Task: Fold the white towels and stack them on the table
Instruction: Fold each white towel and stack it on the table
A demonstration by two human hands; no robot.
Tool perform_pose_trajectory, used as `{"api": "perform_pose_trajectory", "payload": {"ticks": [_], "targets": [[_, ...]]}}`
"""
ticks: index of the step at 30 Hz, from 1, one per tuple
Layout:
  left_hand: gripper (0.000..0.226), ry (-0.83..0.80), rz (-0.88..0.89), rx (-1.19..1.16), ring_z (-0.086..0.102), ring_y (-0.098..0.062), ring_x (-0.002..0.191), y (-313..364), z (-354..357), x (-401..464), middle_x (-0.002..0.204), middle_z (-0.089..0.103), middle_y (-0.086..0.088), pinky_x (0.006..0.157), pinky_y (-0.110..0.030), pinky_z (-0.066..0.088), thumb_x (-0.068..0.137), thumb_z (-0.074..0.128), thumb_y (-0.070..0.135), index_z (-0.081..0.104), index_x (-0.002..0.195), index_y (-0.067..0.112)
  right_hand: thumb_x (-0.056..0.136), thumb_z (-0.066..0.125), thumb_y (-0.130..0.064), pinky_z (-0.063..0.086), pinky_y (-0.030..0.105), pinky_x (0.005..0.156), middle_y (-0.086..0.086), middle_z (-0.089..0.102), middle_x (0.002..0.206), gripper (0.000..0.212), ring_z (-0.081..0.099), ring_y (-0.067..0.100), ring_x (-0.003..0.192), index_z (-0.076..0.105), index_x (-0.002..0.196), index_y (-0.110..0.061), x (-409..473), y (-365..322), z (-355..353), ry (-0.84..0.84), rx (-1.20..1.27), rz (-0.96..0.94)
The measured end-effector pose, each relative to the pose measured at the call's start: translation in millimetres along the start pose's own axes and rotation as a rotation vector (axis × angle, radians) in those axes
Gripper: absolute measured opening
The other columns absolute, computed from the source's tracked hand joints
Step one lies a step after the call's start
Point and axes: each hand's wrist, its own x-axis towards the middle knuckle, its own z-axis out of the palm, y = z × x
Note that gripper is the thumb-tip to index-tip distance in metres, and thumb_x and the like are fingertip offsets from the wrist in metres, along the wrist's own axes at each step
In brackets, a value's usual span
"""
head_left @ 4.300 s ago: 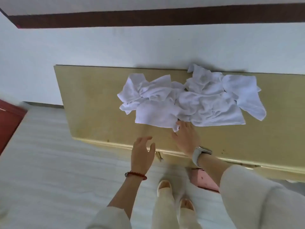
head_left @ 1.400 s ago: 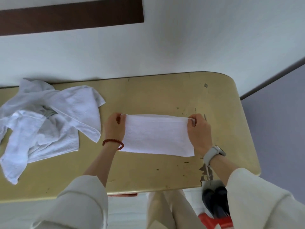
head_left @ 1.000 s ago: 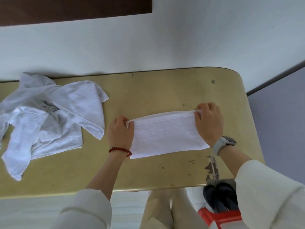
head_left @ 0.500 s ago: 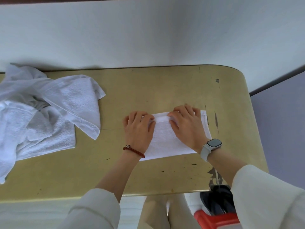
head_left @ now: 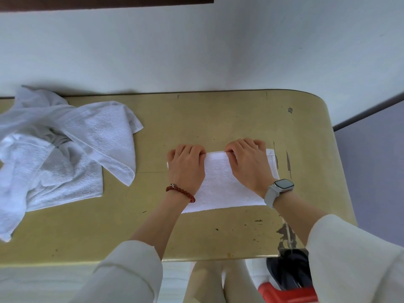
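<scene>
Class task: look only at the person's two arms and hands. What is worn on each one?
Both arms wear loose cream sleeves, pushed up the forearms. The left hand has a bracelet of dark red beads at the wrist. The right hand has a watch with a dark rounded-square face and pale grey strap.

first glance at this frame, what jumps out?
Both hands, left and right, lie on a folded towel at the middle of the yellow table, fingers curled at its far edge. A crumpled towel pile sits at the table's left end, apart from the folded one. A watch on the right wrist and a red bead bracelet on the left also stand out.
</scene>
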Motion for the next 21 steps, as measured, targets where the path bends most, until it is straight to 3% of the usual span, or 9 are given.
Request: {"api": "perform_pose_trajectory", "payload": {"ticks": [8,12,16,18,21], "targets": [[0.014,-0.047,-0.104,0.007,0.057,-0.025,0.075,7.9,2.3,5.7,0.069,0.062,0.001,0.079,-0.033,0.028,0.076,0.052,0.008,0.062,0.069,0.014,0.081,0.033,-0.018,0.039,0.036,0.071,-0.004,0.058,0.067,0.026,0.053,0.020,0.064,0.058,0.072,-0.017,9.4,-0.2,7.1,-0.032,-0.046,0.025],[0.011,0.036,-0.070,0.080,0.058,-0.025,0.075,9.1,-0.3,4.4,0.081,0.063,-0.002,0.083,-0.036,0.033,0.073,0.056,0.011,0.065,0.071,0.016,0.082,0.039,-0.014,0.038,0.037,0.071,0.000,0.059,0.076,0.022,0.054,0.021,0.067,0.060,0.075,-0.015,8.2,-1.1,5.6,0.012,-0.060,0.007],[0.031,0.056,0.038,0.143,0.051,-0.021,0.109,8.8,-5.5,-16.7,0.115,0.061,-0.005,0.100,-0.042,0.026,0.082,0.042,0.016,0.064,0.103,0.017,0.084,0.044,-0.009,0.039,0.042,0.091,0.007,0.064,0.100,0.023,0.061,0.026,0.096,0.065,0.092,-0.011,-11.9,5.3,-1.5,0.100,-0.052,-0.105],[0.037,-0.031,0.091,0.196,0.040,-0.023,0.124,9.2,-4.0,-36.0,0.128,0.054,-0.007,0.106,-0.045,0.018,0.086,0.035,0.020,0.055,0.117,0.015,0.089,0.038,-0.016,0.032,0.050,0.104,0.011,0.060,0.118,0.032,0.052,0.030,0.117,0.062,0.109,-0.008,-27.6,7.9,-2.7,-0.001,-0.102,-0.174],[0.047,-0.188,0.080,0.287,0.029,-0.031,0.134,5.6,3.6,-54.9,0.142,0.041,-0.011,0.108,-0.052,0.010,0.093,0.026,0.035,0.037,0.135,0.017,0.094,0.025,-0.034,0.012,0.058,0.109,0.010,0.042,0.141,0.047,0.030,0.035,0.134,0.043,0.133,-0.015,-42.3,10.4,-1.5,-0.257,-0.200,-0.142]]}}
